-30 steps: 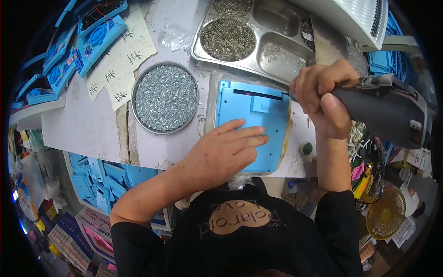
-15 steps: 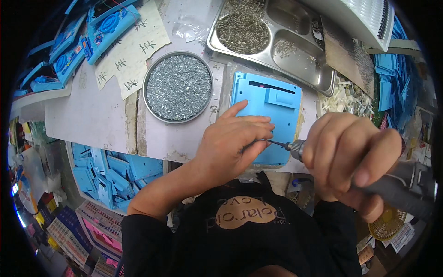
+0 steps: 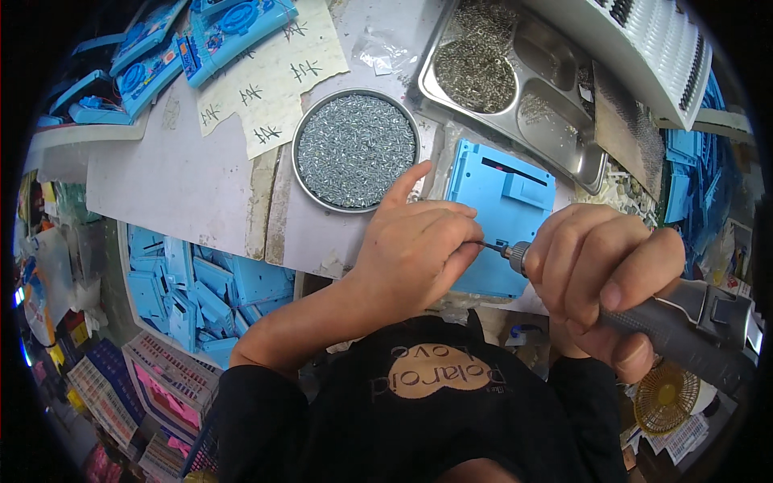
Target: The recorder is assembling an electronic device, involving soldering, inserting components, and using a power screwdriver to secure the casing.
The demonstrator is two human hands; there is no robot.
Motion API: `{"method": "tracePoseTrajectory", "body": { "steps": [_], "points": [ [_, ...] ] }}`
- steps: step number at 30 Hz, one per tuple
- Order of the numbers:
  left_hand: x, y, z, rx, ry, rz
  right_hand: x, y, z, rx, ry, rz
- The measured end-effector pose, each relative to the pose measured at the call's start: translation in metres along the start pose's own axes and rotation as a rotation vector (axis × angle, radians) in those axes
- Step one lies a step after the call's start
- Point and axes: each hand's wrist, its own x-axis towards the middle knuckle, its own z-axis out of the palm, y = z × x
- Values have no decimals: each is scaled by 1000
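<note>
A flat blue plastic panel with a long slot and a raised block lies on the table in front of me. My left hand reaches over its left edge, thumb and forefinger pinched at the tip of a thin driver bit. What sits between those fingertips is too small to make out. Another finger points up beside the round metal dish of small silvery screws. In my right hand is a dark grey electric screwdriver, held level, its bit pointing left over the panel.
Behind the panel stands a steel compartment tray with small metal parts. Blue printed toy cases and marked paper lie far left. A box of blue plastic parts sits near left. A white ridged rack rises far right.
The whole view has shifted, so table things appear farther right. Relative to the panel, my left hand has moved left, toward the screw dish; the bit tip has come with it.
</note>
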Motion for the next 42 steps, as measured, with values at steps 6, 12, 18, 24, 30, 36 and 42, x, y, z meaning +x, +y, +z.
{"method": "tracePoseTrajectory", "body": {
  "steps": [6, 12, 18, 24, 30, 36, 42],
  "points": [
    [6, 2, -9, 136, 32, 42, 6, 3, 6, -43, 17, -56],
    [0, -8, -7, 130, 91, 56, 10, 10, 9, 2, 33, -3],
    [11, -14, -29, 307, -55, -88, 18, 13, -3, -42, 59, -33],
    [2, -53, -54, 632, 26, -168, 35, 54, -32, 7, 119, -63],
    [4, -62, -48, 607, 76, -214, 40, 75, -30, 37, 133, -37],
    [4, -67, -54, 583, -29, -176, 38, 79, -22, -112, 152, 59],
    [6, -62, -49, 225, 11, -208, 38, 72, -25, -105, 139, 67]
  ]
}}
